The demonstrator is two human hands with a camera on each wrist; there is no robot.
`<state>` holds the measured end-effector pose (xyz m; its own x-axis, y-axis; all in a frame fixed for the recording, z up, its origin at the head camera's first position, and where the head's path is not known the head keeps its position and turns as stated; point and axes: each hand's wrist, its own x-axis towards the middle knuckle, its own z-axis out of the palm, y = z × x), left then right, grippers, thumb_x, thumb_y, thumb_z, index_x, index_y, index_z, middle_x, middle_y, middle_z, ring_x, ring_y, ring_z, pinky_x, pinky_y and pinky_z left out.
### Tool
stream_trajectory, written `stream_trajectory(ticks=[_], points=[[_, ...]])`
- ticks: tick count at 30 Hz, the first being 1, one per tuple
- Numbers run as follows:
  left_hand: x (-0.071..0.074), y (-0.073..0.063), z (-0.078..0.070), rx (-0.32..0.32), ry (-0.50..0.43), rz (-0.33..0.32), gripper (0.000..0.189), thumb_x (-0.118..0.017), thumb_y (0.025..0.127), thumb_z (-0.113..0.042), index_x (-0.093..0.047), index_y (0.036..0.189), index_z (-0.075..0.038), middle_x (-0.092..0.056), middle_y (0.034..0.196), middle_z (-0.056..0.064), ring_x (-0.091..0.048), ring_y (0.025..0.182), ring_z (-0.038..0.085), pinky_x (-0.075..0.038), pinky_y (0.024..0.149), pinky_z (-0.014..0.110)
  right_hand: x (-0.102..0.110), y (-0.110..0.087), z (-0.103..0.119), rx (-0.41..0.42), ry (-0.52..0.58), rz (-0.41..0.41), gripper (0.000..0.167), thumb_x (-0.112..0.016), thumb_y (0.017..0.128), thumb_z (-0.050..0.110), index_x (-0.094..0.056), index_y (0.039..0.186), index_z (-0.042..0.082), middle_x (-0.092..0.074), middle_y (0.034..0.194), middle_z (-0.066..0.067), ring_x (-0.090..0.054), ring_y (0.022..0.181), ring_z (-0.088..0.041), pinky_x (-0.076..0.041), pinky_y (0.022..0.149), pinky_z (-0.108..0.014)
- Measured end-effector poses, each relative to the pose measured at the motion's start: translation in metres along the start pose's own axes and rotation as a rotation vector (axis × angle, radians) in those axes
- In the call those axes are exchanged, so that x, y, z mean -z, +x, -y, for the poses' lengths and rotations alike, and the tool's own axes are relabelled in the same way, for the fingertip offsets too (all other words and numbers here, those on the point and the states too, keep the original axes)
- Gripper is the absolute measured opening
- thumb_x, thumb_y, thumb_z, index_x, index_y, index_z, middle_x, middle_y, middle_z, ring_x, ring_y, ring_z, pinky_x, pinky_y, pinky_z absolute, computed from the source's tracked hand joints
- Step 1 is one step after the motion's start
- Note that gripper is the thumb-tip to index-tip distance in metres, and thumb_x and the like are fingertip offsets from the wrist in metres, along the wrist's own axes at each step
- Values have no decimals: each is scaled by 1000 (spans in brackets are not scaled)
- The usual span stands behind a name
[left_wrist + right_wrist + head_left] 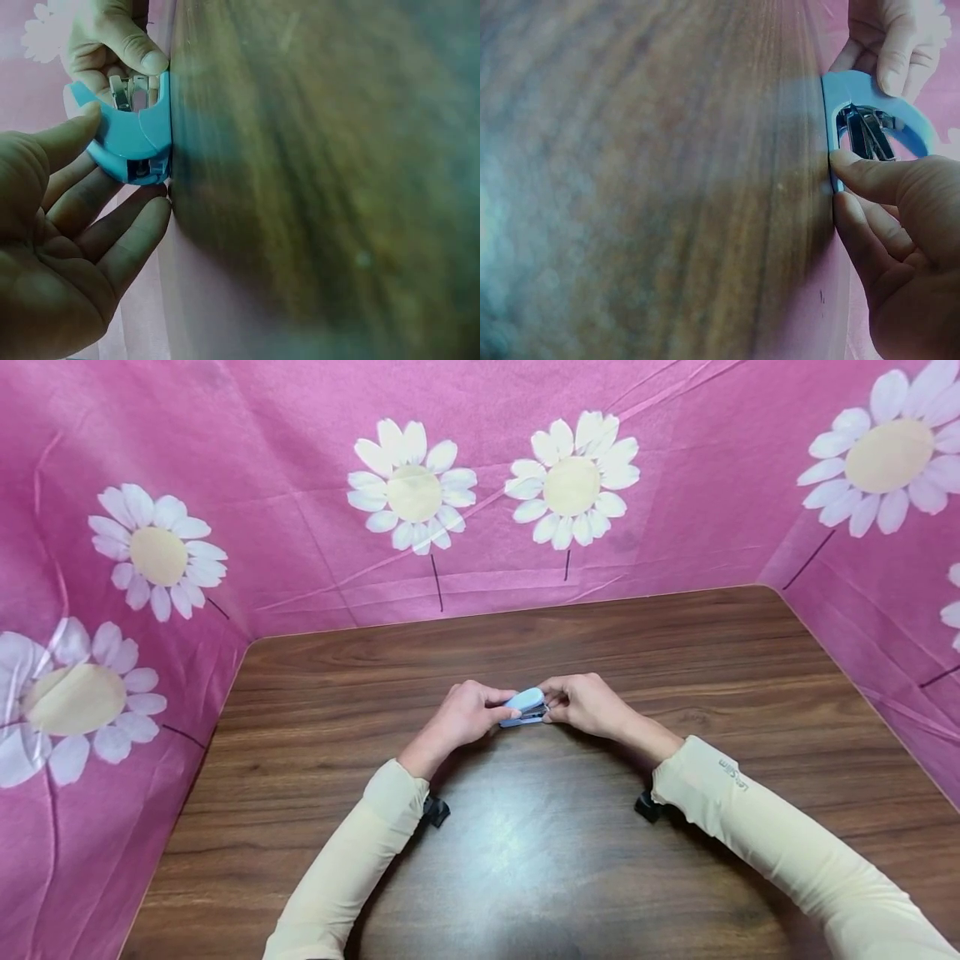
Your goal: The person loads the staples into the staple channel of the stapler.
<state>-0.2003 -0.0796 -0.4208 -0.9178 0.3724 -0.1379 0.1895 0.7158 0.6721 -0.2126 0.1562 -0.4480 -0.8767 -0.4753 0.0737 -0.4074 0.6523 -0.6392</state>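
A small light-blue stapler (525,700) sits on the wooden table between the two hands. Its top arm is raised from its base at the right end, and the metal magazine (870,133) shows in the gap. My left hand (467,710) grips the hinge end, the thumb lying on the near side of the blue body (127,135) and the fingers behind it. From the other side, my right hand (592,703) pinches the open end. In the right wrist view its thumb presses at the tip of the base, close against the tabletop.
The brown wood-grain table (337,693) spreads out around the hands. Pink cloth (285,485) printed with white daisies hangs along its back and sides. Black wrist devices (437,811) sit under the cream sleeves (352,860).
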Motion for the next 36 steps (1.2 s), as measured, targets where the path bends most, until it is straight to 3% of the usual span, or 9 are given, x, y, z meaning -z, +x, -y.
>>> stream_trajectory(ticks=[5, 11, 16, 26, 36], points=[[-1, 2, -4, 3, 21, 17, 37, -75, 91, -38, -73, 127, -28, -77, 106, 0, -61, 83, 13, -49, 74, 26, 1, 0, 1, 6, -13, -1, 32, -84, 81, 11, -76, 112, 8, -78, 90, 0, -72, 84, -11, -58, 76, -29], [-3, 4, -9, 7, 73, 24, 37, -74, 93, -37, -72, 128, -28, -73, 122, 3, -64, 101, 11, -52, 85, 30, 1, 0, 0, -1, -29, 0, 32, -84, 81, 12, -76, 112, 11, -77, 88, 2, -71, 82, -10, -57, 75, -30], [-4, 5, -11, -6, 102, 35, 35, -73, 94, -35, -72, 128, -27, -74, 121, 1, -63, 97, 11, -52, 82, 29, 1, 0, 1, 0, -38, 2, 33, -85, 80, 13, -76, 111, 14, -77, 87, 3, -70, 80, -8, -55, 74, -30], [-2, 7, -15, -103, 220, 47, 29, -71, 95, -33, -75, 124, -27, -76, 112, -4, -61, 87, 11, -50, 77, 27, 2, 0, 2, 3, -57, -2, 33, -85, 79, 13, -77, 111, 15, -75, 83, 5, -65, 75, -5, -52, 71, -28], [-1, 8, -14, -76, 196, 60, 31, -73, 94, -34, -75, 124, -27, -75, 118, -3, -61, 92, 9, -51, 82, 29, -1, 1, 1, 8, -48, 6, 32, -84, 80, 12, -77, 111, 15, -77, 87, 4, -68, 79, -6, -54, 73, -28]])
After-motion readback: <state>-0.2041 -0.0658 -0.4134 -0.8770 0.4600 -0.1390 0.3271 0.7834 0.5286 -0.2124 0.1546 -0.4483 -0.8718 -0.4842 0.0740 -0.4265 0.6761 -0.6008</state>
